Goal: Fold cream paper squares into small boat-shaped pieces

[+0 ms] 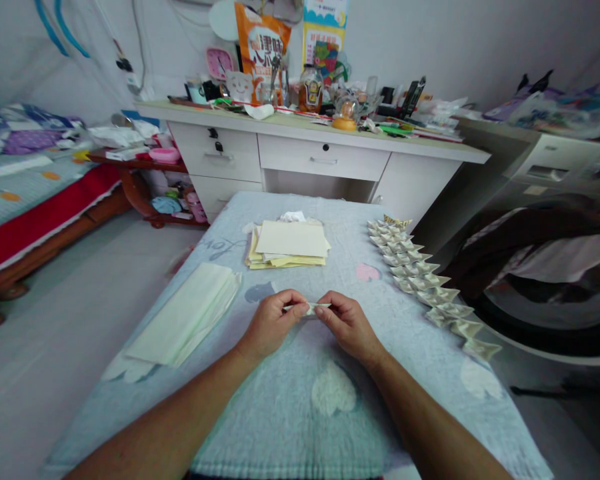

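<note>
Between my two hands, just above the cloth, is a small piece of folded paper (312, 307), pale and narrow. The thumb and fingers of my left hand (276, 320) pinch its left end. My right hand (349, 325) pinches the right end the same way. Parts of the paper are hidden behind my fingertips. Beyond my hands lies a stack of cream and yellow paper sheets (294, 239). A pile of long pale green sheets (185, 313) rests to the left. Along the right side runs a row of folded paper boats (423, 277), set close together.
A light blue patterned cloth (335, 433) covers the table. Behind it stands a white desk (325, 153) crowded with jars, a pink clock (220, 63) and an orange bag (261, 50). A washing machine (555, 173) is at the right, a bed (35, 180) at the left.
</note>
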`<action>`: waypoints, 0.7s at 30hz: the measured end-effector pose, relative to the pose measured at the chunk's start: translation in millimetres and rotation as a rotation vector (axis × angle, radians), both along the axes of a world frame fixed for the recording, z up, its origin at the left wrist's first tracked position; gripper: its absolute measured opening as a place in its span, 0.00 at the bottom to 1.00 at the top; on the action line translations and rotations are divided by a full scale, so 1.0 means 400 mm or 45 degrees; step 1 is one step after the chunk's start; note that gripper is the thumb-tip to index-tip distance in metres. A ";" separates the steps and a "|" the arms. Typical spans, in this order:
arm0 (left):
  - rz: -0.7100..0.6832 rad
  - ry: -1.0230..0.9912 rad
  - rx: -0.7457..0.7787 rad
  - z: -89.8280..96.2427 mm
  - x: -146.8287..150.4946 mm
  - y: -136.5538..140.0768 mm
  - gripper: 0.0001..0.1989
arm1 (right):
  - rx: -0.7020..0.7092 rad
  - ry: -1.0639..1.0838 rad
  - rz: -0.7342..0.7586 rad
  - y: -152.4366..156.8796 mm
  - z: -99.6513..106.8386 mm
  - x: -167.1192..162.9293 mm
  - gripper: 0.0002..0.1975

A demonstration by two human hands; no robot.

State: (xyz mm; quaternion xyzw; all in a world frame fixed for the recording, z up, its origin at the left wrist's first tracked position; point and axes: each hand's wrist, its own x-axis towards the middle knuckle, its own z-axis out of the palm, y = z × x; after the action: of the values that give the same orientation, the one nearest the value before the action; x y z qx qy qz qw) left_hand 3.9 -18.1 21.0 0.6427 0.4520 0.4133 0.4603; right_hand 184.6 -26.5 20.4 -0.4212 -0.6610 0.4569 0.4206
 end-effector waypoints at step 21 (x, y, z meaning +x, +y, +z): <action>-0.169 -0.160 -0.189 -0.012 -0.004 0.001 0.12 | -0.186 0.108 0.085 -0.001 -0.004 0.003 0.18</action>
State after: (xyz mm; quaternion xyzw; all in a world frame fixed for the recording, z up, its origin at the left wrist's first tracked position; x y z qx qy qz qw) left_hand 2.2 -17.5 16.0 0.6080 0.4082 0.3867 0.5605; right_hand 185.9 -27.0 18.8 -0.4089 -0.6212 0.5350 0.4009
